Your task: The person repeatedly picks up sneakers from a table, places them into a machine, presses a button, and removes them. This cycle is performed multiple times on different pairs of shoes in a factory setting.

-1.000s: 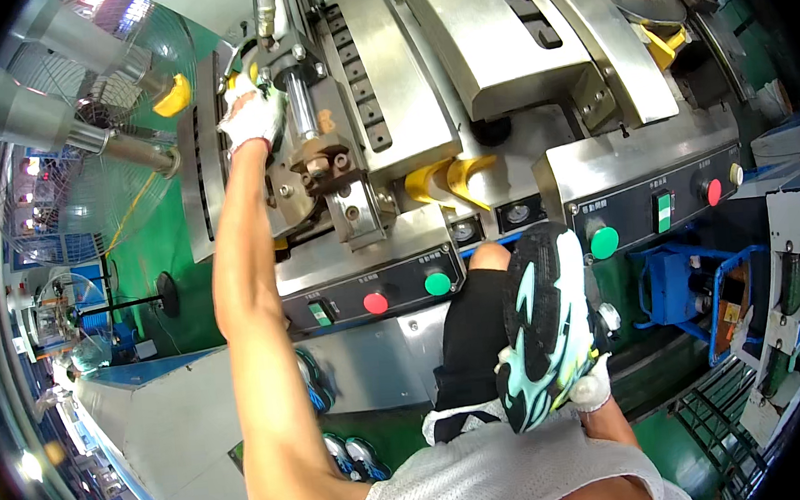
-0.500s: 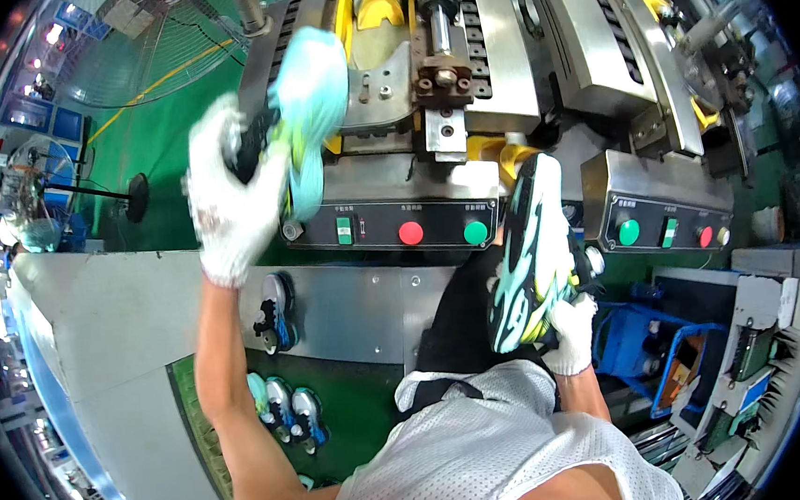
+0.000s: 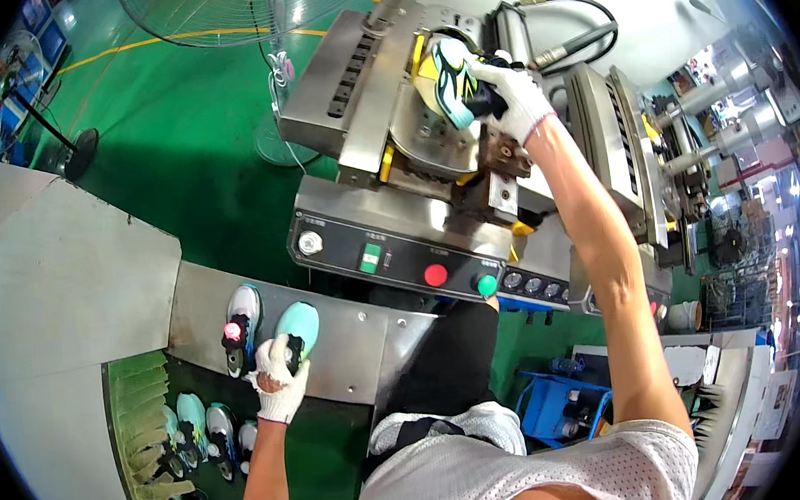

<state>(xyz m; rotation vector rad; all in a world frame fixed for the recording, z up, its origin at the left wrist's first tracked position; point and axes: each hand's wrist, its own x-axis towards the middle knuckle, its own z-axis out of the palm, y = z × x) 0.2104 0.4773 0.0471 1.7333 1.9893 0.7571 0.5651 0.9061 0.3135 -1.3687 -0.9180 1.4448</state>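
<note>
In a white glove, my left hand (image 3: pixel 280 382) is closed on the heel end of a mint-green sneaker (image 3: pixel 300 324), which rests on the steel ledge (image 3: pixel 342 349). A white and dark sneaker (image 3: pixel 244 305) with a pink spot stands just left of it. My right hand (image 3: pixel 518 100), gloved too, grips the dark collar of another sneaker (image 3: pixel 451 81), mint with black and yellow marks. That shoe sits over the yellow-padded holder of the steel machine (image 3: pixel 429 144); its contact with the pad is partly hidden.
On the machine's front, a control panel (image 3: pixel 401 259) carries green and red buttons. Several sneakers (image 3: pixel 220 433) stand on a lower level beside a fringe of green strips (image 3: pixel 142 430). A second machine (image 3: pixel 612 139), a blue cart (image 3: pixel 563 406) and a wire fan (image 3: pixel 249 3) surround me.
My left hand has brought its mint sneaker down from beside the machine to the ledge. My right hand has carried the other sneaker up from my lap to the machine's holder. The view has turned.
</note>
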